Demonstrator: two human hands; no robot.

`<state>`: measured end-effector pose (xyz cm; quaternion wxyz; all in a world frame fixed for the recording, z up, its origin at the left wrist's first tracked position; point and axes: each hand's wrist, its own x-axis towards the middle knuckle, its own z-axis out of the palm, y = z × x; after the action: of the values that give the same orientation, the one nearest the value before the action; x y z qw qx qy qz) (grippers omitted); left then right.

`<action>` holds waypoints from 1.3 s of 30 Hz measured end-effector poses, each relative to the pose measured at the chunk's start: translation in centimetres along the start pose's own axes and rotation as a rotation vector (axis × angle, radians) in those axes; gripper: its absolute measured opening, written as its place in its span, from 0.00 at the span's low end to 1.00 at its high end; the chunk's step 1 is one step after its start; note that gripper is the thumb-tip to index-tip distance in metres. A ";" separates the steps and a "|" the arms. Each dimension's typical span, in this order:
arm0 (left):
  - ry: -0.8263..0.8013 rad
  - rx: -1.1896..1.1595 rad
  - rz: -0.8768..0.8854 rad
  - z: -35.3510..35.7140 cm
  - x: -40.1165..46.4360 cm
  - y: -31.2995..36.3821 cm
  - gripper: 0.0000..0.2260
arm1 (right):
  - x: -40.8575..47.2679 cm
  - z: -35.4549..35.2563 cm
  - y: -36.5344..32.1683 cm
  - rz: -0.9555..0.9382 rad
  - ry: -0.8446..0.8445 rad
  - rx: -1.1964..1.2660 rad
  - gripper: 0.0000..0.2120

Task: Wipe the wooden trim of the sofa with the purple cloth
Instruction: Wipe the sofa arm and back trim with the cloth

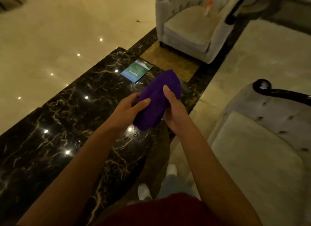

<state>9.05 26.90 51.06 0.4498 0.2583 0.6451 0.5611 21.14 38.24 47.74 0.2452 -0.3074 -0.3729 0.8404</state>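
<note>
A bunched purple cloth point(157, 101) hangs in front of me at mid-frame, held from both sides. My left hand point(129, 110) grips its left edge with thumb on top. My right hand point(175, 111) clasps its right side, thumb pressed along the cloth. At the right edge a grey tufted sofa point(262, 141) shows its dark glossy wooden trim point(276, 92), curling at the armrest tip. The cloth is apart from the trim, left of it.
A second grey armchair point(190, 29) with dark trim stands at the upper middle, with a small orange and white object point(207, 8) on its seat. A lit tablet screen point(137, 70) lies on the black marble floor strip. A pale rug point(262, 57) lies at right. My white shoes point(143, 190) are below.
</note>
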 end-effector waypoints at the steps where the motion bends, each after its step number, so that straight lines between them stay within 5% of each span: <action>1: -0.037 -0.085 -0.020 1.3 0.4 -0.1 0.07 | -0.5 -1.1 -0.4 -0.010 0.000 0.025 0.53; 7: -0.255 -0.329 -0.156 10.9 4.1 -0.8 0.11 | -3.5 -9.2 -2.7 -0.135 0.072 0.223 0.31; 14: -0.456 -0.053 -0.239 20.5 10.8 -1.2 0.14 | -2.3 -17.8 -8.6 -0.193 0.420 0.201 0.26; 21: -0.495 0.300 -0.123 26.9 17.2 -0.1 0.10 | 1.2 -24.5 -13.4 -0.206 0.525 0.217 0.29; 27: -0.461 0.307 -0.089 32.7 21.1 -1.1 0.21 | 2.2 -29.6 -15.4 -0.225 0.647 0.173 0.10; 31: -0.575 0.312 -0.042 36.5 25.0 -1.2 0.29 | 3.5 -32.8 -16.0 -0.219 0.782 0.173 0.18; 39: -0.774 0.440 0.029 44.7 36.1 -1.2 0.19 | 9.1 -37.8 -20.5 -0.186 1.074 0.176 0.19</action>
<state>31.46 78.85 40.93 0.5845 0.5478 0.5296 0.2789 45.06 74.45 40.51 0.4990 -0.6371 -0.1495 0.5682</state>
